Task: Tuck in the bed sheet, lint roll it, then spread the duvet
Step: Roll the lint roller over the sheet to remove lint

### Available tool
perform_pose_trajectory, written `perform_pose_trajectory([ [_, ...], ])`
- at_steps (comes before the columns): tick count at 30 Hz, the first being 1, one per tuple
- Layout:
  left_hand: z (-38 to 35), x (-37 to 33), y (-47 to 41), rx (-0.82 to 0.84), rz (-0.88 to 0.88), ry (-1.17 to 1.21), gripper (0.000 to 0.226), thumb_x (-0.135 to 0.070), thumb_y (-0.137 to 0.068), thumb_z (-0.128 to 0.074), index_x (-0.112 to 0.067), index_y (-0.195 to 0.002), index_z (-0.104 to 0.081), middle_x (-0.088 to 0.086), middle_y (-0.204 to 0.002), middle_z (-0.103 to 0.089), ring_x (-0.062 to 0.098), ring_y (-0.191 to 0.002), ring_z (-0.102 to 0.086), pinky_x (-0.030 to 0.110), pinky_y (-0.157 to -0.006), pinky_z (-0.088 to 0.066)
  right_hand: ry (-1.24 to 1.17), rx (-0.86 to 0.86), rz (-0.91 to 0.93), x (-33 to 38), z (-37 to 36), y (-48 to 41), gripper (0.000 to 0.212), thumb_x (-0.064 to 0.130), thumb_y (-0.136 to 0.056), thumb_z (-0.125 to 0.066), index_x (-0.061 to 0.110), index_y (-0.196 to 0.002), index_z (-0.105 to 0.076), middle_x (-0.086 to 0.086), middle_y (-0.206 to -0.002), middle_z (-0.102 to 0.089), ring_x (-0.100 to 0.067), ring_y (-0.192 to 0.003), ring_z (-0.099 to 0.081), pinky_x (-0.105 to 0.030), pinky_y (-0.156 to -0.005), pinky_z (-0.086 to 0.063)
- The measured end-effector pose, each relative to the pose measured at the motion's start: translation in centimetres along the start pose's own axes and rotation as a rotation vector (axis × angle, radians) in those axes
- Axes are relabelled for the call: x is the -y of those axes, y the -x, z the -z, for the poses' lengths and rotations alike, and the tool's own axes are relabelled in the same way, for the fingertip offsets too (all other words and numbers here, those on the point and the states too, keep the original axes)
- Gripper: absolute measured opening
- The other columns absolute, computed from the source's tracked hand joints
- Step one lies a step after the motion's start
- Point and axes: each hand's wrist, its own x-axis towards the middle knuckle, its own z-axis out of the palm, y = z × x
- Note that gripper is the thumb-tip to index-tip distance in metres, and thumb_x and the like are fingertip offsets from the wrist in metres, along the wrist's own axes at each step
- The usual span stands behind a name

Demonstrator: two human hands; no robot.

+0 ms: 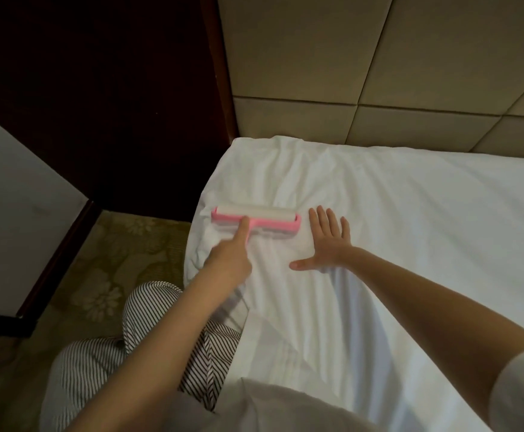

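Rolling position: one lint roller (256, 218), pink frame with a white roll, sits on the bed sheet (410, 229) near the bed's left corner at the head end. The roll lies crosswise and touches the fabric.

Left hand (228, 260): my fingers are wrapped round the roller's pink handle, with one index finger (242, 232) laid straight along it up to the frame. Most of the handle is hidden under the hand.

Right hand (329, 247): flat on the sheet just beside the roller's right end, not touching it. All five fingers are spread and straight, palm down, grasping nothing.

Sheet: one, white, covering the whole visible mattress. It has several creases fanning out from the corner around the roller and is smoother further right. The left edge drapes down over the side of the bed.

Other items:
- one padded beige headboard (379, 73) made of several panels, right against the top edge of the bed
- one dark wood panel (114, 104) left of it
- floral carpet (114, 260) below
- my two legs in striped trousers (98, 363), beside the bed edge
- one white sleeve (522, 391) on my right arm
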Motion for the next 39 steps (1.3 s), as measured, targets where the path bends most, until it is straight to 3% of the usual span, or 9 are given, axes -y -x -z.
perform_pose_trajectory([
  [3,2.1,-2.7,-4.5,-0.049,-0.057,-0.003,0.081,-0.006,-0.092,-0.04,-0.032,-0.149,0.01,0.007,-0.079,-0.045,0.019,-0.065,-0.049,0.031,-0.057,-0.044,-0.014,0.035,0.012,-0.1,0.2,0.1,0.133,0.08,-0.066,-0.054,0.013,-0.141,0.032,-0.006,-0.15,0.036,-0.024,-0.138,0.033,-0.047,-0.112,0.018],
  [9,-0.8,-3.4,-1.7,-0.109,0.005,0.012,0.065,-0.03,-0.1,-0.036,-0.028,-0.149,0.006,0.019,-0.116,-0.055,0.032,-0.101,-0.056,0.035,-0.081,-0.042,-0.042,-0.096,-0.114,-3.7,3.5,-1.2,0.126,0.082,-0.068,-0.05,0.013,-0.147,0.019,-0.009,-0.155,0.023,-0.03,-0.142,0.021,-0.047,-0.115,0.009],
  [14,-0.4,-2.0,2.4,0.076,0.012,0.063,0.058,-0.032,-0.102,-0.027,-0.035,-0.149,0.007,0.0,-0.075,-0.05,0.009,-0.06,-0.048,0.023,-0.05,-0.035,-0.005,0.036,-0.133,-5.9,3.6,-2.6,0.124,0.084,-0.068,-0.045,0.017,-0.143,0.029,-0.006,-0.152,0.032,-0.03,-0.139,0.028,-0.049,-0.113,0.013],
  [18,3.8,-4.2,-5.0,0.083,-0.014,0.046,0.062,-0.019,-0.097,-0.031,-0.033,-0.15,-0.002,0.008,-0.086,-0.053,0.015,-0.055,-0.051,0.021,-0.04,-0.035,-0.016,0.073,-0.126,-5.8,3.5,-3.0,0.124,0.082,-0.07,-0.045,0.017,-0.141,0.033,-0.007,-0.149,0.036,-0.031,-0.138,0.032,-0.05,-0.112,0.016],
  [24,5.5,-6.6,-13.8,0.004,-0.083,0.234,0.078,-0.007,-0.084,-0.03,-0.044,-0.147,-0.003,0.008,-0.076,-0.048,0.02,-0.051,-0.046,0.021,-0.042,-0.037,-0.035,0.095,-0.112,-6.1,3.0,-3.3,0.124,0.083,-0.07,-0.043,0.017,-0.139,0.035,-0.008,-0.147,0.039,-0.031,-0.136,0.034,-0.051,-0.11,0.019],
  [28,3.7,-5.8,-7.9,0.005,-0.049,0.127,0.068,-0.014,-0.094,-0.037,-0.037,-0.15,-0.004,0.007,-0.096,-0.05,0.015,-0.061,-0.051,0.021,-0.04,-0.035,-0.038,0.128,-0.103,-6.2,3.2,-3.5,0.125,0.083,-0.07,-0.043,0.016,-0.137,0.038,-0.009,-0.145,0.042,-0.032,-0.134,0.037,-0.051,-0.108,0.02],
  [32,2.5,-3.5,-0.2,0.207,0.011,0.024,0.069,-0.022,-0.097,-0.039,-0.039,-0.148,0.006,0.001,-0.078,-0.054,0.006,-0.052,-0.047,0.016,-0.04,-0.033,-0.023,0.133,-0.104,-6.3,2.8,-4.0,0.127,0.085,-0.068,-0.042,0.015,-0.136,0.04,-0.01,-0.144,0.044,-0.033,-0.133,0.038,-0.053,-0.107,0.021],
  [36,5.5,-5.7,-7.6,0.108,-0.057,-0.04,0.067,-0.016,-0.094,-0.039,-0.035,-0.149,-0.007,0.011,-0.092,-0.054,0.013,-0.048,-0.049,0.015,-0.032,-0.031,-0.027,0.141,-0.11,-6.1,2.8,-4.1,0.126,0.084,-0.069,-0.042,0.015,-0.136,0.039,-0.01,-0.144,0.043,-0.034,-0.133,0.038,-0.053,-0.107,0.021],
  [39,5.8,-8.2,-14.2,-0.015,-0.117,0.007,0.079,-0.006,-0.085,-0.038,-0.038,-0.149,-0.005,0.012,-0.096,-0.054,0.021,-0.057,-0.053,0.02,-0.04,-0.038,-0.033,0.143,-0.113,-6.1,2.9,-4.2,0.125,0.084,-0.07,-0.042,0.015,-0.135,0.04,-0.009,-0.144,0.044,-0.033,-0.133,0.038,-0.052,-0.107,0.021],
])
